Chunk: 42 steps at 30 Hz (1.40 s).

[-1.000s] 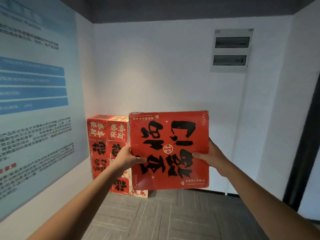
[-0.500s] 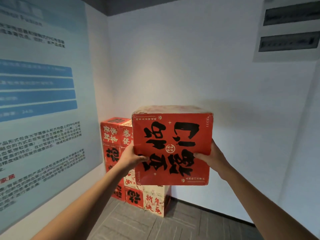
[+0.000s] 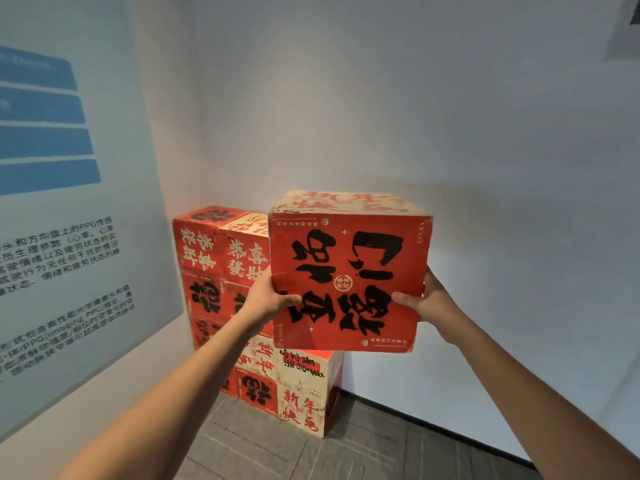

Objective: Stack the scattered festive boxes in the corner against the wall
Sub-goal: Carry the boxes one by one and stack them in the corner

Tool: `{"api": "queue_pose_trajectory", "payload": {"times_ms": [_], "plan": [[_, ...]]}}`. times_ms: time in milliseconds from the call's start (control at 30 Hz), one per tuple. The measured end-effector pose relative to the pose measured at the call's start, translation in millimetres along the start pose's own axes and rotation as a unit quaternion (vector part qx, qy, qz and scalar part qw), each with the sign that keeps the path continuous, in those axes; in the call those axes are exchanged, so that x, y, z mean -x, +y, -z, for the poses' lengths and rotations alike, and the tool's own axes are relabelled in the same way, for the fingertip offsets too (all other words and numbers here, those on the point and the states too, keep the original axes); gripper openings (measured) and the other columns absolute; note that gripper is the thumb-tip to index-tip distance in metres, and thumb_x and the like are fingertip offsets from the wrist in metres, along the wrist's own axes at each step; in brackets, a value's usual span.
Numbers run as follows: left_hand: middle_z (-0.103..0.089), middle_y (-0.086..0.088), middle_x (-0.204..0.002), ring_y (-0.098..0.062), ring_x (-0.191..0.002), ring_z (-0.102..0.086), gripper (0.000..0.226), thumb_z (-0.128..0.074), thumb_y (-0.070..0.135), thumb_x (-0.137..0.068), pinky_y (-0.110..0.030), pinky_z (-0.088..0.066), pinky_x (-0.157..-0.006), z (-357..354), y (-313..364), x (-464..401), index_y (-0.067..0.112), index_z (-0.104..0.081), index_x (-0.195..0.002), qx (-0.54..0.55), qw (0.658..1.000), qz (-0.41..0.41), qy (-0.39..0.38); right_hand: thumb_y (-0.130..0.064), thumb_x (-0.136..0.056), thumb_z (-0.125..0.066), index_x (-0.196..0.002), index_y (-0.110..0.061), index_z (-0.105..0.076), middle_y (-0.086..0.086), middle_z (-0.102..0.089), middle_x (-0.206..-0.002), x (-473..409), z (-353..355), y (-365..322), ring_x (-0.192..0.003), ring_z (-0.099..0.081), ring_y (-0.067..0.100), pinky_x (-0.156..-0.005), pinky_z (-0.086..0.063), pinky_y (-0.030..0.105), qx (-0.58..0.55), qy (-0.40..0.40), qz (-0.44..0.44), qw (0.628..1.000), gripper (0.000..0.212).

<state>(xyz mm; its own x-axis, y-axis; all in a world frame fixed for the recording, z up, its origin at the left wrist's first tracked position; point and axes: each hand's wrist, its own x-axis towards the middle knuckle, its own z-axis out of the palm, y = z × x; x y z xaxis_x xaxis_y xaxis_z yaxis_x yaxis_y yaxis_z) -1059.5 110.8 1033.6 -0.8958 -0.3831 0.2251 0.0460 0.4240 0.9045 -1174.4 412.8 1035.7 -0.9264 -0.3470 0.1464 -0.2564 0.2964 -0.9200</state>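
Both hands hold one red cardboard cube box with bold black brush lettering [image 3: 348, 282] at chest height, out in front of the corner. Left hand [image 3: 268, 299] grips its left edge, thumb curled onto the near face; right hand [image 3: 424, 301] grips the right edge the same way. The fingers behind are hidden, presumably wrapped round the sides.

The stack of red and cream printed cartons [image 3: 225, 271] stands in the far-left corner, against the blue-printed wall poster [image 3: 69, 237] and the white back wall [image 3: 415, 98].

Its lower right column, topped by a cream carton [image 3: 304, 386], lies directly below and just beyond the held box. The open landing spot is therefore forward and down, with the taller left column beside it. Both hands are about equally near.
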Motion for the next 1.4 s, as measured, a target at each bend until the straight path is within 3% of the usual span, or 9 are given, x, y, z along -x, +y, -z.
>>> {"api": "queue_pose_trajectory", "payload": {"times_ms": [233, 367, 500, 667, 800, 900, 1033, 1133, 1400], "plan": [[-0.070, 0.005, -0.110, -0.019, -0.106, -0.065, 0.069, -0.091, 0.016, -0.067, -0.038, -0.054, -0.093, -6.4, -68.9, -137.7, 0.019, -0.054, -0.126, -0.046, 0.998, 0.046, -0.018, -0.034, -0.085, -0.076, -0.145, -0.038, -0.034, -0.007, -0.059, -0.132, -134.5, -44.3, 34.9, -0.115, -0.061, 0.026, -0.093, -0.054, 0.056, 0.023, 0.021, -0.045, 0.999, 0.073], [-0.064, 0.006, -0.098, -0.017, -0.093, -0.060, 0.063, -0.092, 0.026, -0.065, -0.030, -0.051, -0.085, -19.3, -103.8, -196.0, 0.025, -0.052, -0.114, -0.101, 0.991, 0.082, -0.014, -0.036, -0.085, -0.076, -0.139, -0.034, -0.041, -0.008, -0.063, -0.123, -197.5, -65.2, 66.9, -0.111, -0.063, 0.022, -0.091, -0.057, 0.050, 0.039, 0.013, -0.053, 0.998, 0.064], [-0.065, 0.004, -0.093, -0.021, -0.081, -0.062, 0.056, -0.091, 0.021, -0.067, -0.038, -0.057, -0.081, -40.8, -145.6, -246.6, 0.024, -0.053, -0.109, -0.101, 0.988, 0.116, -0.004, -0.035, -0.085, -0.076, -0.133, -0.035, -0.044, -0.011, -0.062, -0.117, -255.7, -84.4, 104.0, -0.107, -0.063, 0.018, -0.089, -0.058, 0.042, 0.036, 0.000, -0.061, 0.997, 0.058], [-0.067, 0.002, -0.105, -0.016, -0.095, -0.060, 0.058, -0.088, 0.018, -0.071, -0.031, -0.051, -0.087, -73.8, -198.4, -296.9, 0.018, -0.057, -0.120, -0.104, 0.984, 0.142, 0.019, -0.041, -0.082, -0.077, -0.130, -0.034, -0.047, -0.008, -0.062, -0.122, -325.8, -102.0, 164.9, -0.110, -0.063, 0.018, -0.088, -0.059, 0.045, 0.015, -0.030, -0.088, 0.996, 0.057], [-0.070, -0.004, -0.115, -0.021, -0.102, -0.063, 0.059, -0.087, 0.017, -0.072, -0.029, -0.048, -0.084, -99.3, -234.7, -335.6, 0.015, -0.058, -0.124, -0.107, 0.977, 0.182, 0.041, -0.033, -0.083, -0.078, -0.139, -0.044, -0.031, -0.013, -0.057, -0.124, -378.6, -110.0, 207.4, -0.113, -0.059, 0.011, -0.086, -0.058, 0.040, -0.031, -0.050, -0.104, 0.993, 0.073], [-0.069, -0.003, -0.119, -0.023, -0.111, -0.062, 0.063, -0.088, 0.020, -0.072, -0.032, -0.048, -0.090, -117.7, -256.3, -359.2, 0.015, -0.057, -0.127, -0.117, 0.971, 0.202, 0.048, -0.034, -0.084, -0.077, -0.135, -0.047, -0.027, -0.015, -0.056, -0.123, -411.2, -115.8, 236.1, -0.114, -0.059, 0.014, -0.092, -0.057, 0.047, -0.018, -0.080, -0.129, 0.988, 0.072], [-0.070, 0.000, -0.119, -0.021, -0.113, -0.063, 0.063, -0.088, 0.024, -0.070, -0.042, -0.051, -0.098, -134.6, -292.3, -382.2, 0.019, -0.057, -0.125, -0.111, 0.967, 0.226, 0.038, -0.023, -0.087, -0.075, -0.136, -0.034, -0.033, -0.011, -0.057, -0.119, -441.7, -129.4, 258.4, -0.105, -0.059, 0.009, -0.078, -0.054, 0.025, -0.007, -0.104, -0.162, 0.981, 0.065], [-0.071, 0.001, -0.118, -0.022, -0.113, -0.064, 0.064, -0.088, 0.025, -0.069, -0.045, -0.051, -0.100, -138.6, -321.9, -396.3, 0.018, -0.058, -0.126, -0.108, 0.962, 0.251, 0.032, -0.016, -0.085, -0.076, -0.120, -0.035, -0.042, -0.016, -0.058, -0.104, -452.8, -143.1, 271.0, -0.092, -0.058, 0.001, -0.066, -0.047, 0.016, 0.007, -0.111, -0.182, 0.977, 0.052], [-0.072, -0.002, -0.112, -0.023, -0.109, -0.065, 0.059, -0.086, 0.019, -0.074, -0.042, -0.051, -0.099, -145.0, -390.7, -430.3, 0.015, -0.058, -0.126, -0.085, 0.952, 0.293, 0.025, -0.013, -0.084, -0.077, -0.100, -0.033, -0.059, -0.008, -0.068, -0.100, -471.3, -195.0, 318.8, -0.091, -0.065, 0.009, -0.082, -0.055, 0.031, -0.012, -0.077, -0.268, 0.960, 0.031]]}}
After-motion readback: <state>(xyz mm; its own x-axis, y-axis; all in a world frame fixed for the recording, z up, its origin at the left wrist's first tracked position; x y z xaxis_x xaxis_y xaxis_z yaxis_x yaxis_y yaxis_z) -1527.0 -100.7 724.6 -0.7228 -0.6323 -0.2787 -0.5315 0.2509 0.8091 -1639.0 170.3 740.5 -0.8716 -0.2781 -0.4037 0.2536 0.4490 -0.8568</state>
